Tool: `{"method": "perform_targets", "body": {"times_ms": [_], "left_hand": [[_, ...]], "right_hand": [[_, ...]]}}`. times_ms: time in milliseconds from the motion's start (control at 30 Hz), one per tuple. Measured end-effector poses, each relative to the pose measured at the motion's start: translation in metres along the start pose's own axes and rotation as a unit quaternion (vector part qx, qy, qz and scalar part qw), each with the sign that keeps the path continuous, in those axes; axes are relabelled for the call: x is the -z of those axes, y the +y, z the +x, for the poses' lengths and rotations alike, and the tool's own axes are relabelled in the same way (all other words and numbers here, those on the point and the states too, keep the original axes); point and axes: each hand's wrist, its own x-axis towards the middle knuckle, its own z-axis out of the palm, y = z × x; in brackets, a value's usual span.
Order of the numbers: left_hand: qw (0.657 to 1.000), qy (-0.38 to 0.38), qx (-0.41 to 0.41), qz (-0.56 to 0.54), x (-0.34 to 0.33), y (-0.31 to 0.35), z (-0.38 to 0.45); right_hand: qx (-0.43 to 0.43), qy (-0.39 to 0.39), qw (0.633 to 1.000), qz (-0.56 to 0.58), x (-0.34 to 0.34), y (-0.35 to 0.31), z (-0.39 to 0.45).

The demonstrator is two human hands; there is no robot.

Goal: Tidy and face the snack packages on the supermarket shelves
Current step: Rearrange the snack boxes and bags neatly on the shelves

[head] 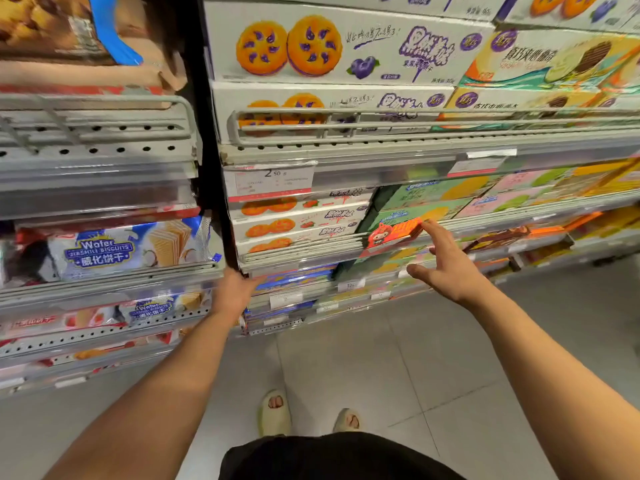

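A small red snack box point(394, 232) with a cartoon figure sits tilted on the front rail of the middle shelf, in front of green boxes point(415, 211). My right hand point(446, 263) is spread, with its straight fingertips at the red box's right end. My left hand point(233, 292) reaches under the shelf edge by the black upright post; its fingers are hidden there. White biscuit boxes with orange cookies point(298, 221) are stacked left of the red box.
White blueberry cookie boxes point(332, 46) fill the upper shelf behind a wire rail point(346, 128). Wafer biscuit bags point(114, 249) lie in the left bay. Lower shelves hold more boxes. Grey tiled floor point(381, 358) lies below, with my sandalled feet.
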Motion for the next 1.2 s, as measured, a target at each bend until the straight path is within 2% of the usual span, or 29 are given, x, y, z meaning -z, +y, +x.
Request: {"method": "perform_targets", "body": {"times_ms": [100, 200, 667, 900, 1100, 1200], "left_hand": [[0.998, -0.053, 0.009, 0.035, 0.006, -0.008, 0.003], [0.994, -0.070, 0.012, 0.082, 0.007, -0.015, 0.006], [0.990, -0.135, 0.033, 0.031, 0.016, -0.014, 0.010], [0.990, -0.085, -0.023, 0.114, 0.020, -0.011, -0.012], [0.991, -0.036, -0.043, 0.124, 0.012, -0.011, -0.018], [0.995, 0.003, -0.036, 0.095, 0.008, -0.011, -0.032]], "right_hand": [[-0.011, 0.000, 1.000, 0.005, -0.001, -0.002, -0.001], [-0.015, 0.001, 1.000, 0.009, -0.001, -0.003, 0.000], [-0.008, -0.006, 0.999, 0.044, 0.002, -0.005, -0.002], [-0.008, -0.006, 0.999, 0.053, -0.001, -0.003, -0.001], [0.015, 0.007, 1.000, 0.022, -0.003, 0.002, 0.001], [0.017, 0.009, 1.000, 0.010, -0.004, 0.004, 0.001]]}}
